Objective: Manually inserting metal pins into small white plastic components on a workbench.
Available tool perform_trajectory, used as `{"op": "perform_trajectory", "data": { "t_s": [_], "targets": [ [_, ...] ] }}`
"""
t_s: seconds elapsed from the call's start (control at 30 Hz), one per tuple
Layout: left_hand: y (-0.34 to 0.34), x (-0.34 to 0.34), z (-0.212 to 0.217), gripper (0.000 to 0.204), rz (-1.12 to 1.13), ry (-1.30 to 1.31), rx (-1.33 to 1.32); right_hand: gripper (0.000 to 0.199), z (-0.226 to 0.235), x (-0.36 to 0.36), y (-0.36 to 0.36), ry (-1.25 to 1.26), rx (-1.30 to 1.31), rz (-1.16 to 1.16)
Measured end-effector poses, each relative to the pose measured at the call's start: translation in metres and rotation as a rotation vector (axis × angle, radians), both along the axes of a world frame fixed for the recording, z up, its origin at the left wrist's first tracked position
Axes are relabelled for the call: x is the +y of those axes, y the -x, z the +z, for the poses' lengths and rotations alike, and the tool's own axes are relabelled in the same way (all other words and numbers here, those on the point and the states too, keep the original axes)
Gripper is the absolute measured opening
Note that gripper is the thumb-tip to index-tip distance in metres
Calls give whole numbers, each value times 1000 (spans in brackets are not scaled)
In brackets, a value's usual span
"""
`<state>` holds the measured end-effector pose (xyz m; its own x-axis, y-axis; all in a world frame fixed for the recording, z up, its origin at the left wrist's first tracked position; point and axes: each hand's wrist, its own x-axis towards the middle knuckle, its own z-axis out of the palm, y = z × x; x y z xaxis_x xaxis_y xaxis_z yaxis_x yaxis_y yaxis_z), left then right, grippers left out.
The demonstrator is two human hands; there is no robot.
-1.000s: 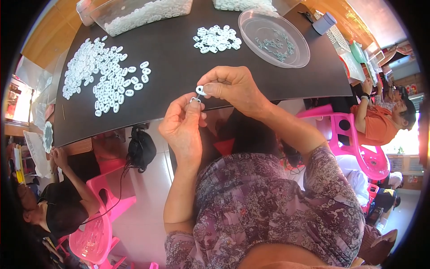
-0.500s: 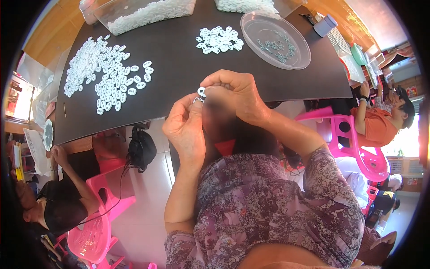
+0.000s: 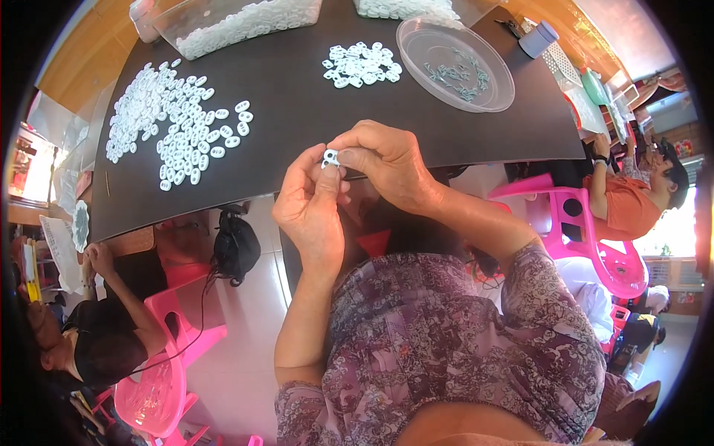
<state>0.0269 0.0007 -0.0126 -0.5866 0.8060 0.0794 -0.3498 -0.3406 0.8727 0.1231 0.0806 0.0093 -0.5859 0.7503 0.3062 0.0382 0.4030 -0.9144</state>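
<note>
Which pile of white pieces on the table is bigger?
The left pile, spread wide across the table's left half. The other pile is a small cluster beside the clear dish.

Bright daylight fills the scene, strongest at the right edge, where it washes out. The dark counter (image 3: 297, 111) shows a soft sheen. Fisheye distortion bends its edges, and black vignetting rings the sharp centre.
</note>
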Motion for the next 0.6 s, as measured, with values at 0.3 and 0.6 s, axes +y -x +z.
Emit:
{"op": "perform_trajectory", "data": {
  "t_s": [0.3,0.6],
  "targets": [
    [-1,0,3,22,-23,20,18,12,-1,2,-5,47,-52,58],
    [-4,0,3,22,-16,21,-37,10,-1,0,-4,-36,-28,-9]
  ]
}}
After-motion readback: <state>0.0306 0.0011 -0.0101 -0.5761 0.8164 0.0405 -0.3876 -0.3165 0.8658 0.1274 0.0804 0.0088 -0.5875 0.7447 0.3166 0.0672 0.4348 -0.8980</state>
